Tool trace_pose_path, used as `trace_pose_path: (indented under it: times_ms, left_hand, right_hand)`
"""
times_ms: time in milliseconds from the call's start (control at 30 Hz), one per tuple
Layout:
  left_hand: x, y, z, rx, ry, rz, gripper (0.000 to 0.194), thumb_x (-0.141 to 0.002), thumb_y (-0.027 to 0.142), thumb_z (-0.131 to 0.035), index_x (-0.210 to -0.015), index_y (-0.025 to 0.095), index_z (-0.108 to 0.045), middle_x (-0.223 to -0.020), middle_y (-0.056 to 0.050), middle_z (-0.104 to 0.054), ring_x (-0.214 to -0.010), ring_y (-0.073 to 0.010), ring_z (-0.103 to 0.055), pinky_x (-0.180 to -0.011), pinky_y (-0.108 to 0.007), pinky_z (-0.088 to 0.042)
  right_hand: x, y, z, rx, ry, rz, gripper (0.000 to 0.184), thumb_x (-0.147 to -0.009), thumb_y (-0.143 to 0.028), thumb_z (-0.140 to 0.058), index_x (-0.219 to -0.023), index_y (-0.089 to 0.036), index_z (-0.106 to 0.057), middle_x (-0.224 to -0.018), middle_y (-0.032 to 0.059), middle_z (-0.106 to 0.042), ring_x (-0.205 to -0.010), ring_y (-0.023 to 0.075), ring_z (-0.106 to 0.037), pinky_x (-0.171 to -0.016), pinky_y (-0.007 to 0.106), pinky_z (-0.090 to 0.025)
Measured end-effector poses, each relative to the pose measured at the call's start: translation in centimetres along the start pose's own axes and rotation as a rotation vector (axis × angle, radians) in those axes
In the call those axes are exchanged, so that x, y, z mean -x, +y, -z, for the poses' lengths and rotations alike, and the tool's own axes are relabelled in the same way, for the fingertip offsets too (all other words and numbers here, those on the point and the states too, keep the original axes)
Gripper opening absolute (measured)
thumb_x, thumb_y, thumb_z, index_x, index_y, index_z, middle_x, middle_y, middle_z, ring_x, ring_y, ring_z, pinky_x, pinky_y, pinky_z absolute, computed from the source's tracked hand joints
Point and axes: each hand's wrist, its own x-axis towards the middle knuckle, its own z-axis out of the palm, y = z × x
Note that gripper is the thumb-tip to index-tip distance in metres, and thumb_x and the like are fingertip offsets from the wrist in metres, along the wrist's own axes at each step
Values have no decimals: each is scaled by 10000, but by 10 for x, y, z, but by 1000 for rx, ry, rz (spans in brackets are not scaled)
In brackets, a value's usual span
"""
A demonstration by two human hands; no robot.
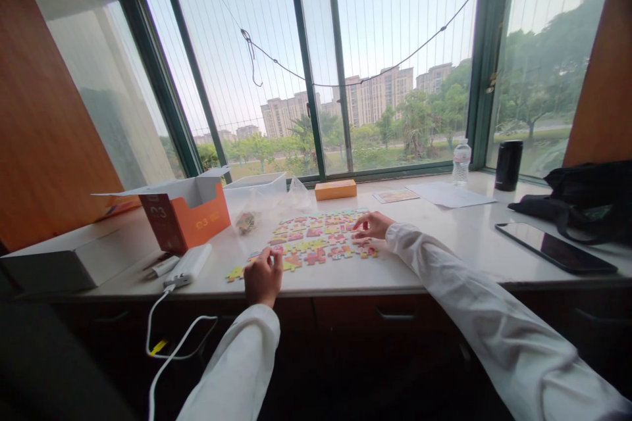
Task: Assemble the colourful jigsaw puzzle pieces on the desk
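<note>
The left hand curls narrowly over the jigsaw pieces at eight o'clock, any grip unclear, while the right hand rests open, fingers lightly spread, at three o'clock.

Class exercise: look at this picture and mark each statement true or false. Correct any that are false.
1. The left hand touches the near edge of the jigsaw pieces. True.
2. The right hand grips a water bottle. False: the right hand is at the right side of the pieces, and the bottle stands upright on the counter, away from both hands.
3. A white power bank lies left of the pieces, with a white cable hanging over the counter's edge. True.
4. The dark tablet lies left of the pieces. False: it lies to their right, near a black bag.
</note>
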Motion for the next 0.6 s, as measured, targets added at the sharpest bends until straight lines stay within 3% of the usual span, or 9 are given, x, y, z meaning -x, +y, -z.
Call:
trace_pose_path:
  times_ms: [200, 600]
  left_hand:
    - [0, 1, -1, -10, 9, 3, 300, -884, 335, -443, -685, 189, -612, -540, 5, -497, -534, -137, -412, -570, -249, -232]
    - [0, 0, 0, -1, -9, 16, 285, -877, 332, -460, -694, 190, -625, -544, 2, -504, -547, -143, -431, -570, -249, -234]
  right_hand:
    - [1, 21, 11, -56, -130, -46, 682, -553, -620, -813, -1114, -238, -752, -804, 7, -663, -735, 157, -599, -705, 242, -432]
    - [-4, 25, 0, -16, -125, -20, 601, -577, -669, -773, -1007, -250, -792, -788, 9, -668, -697, 140, -584, -693, 236, -418]
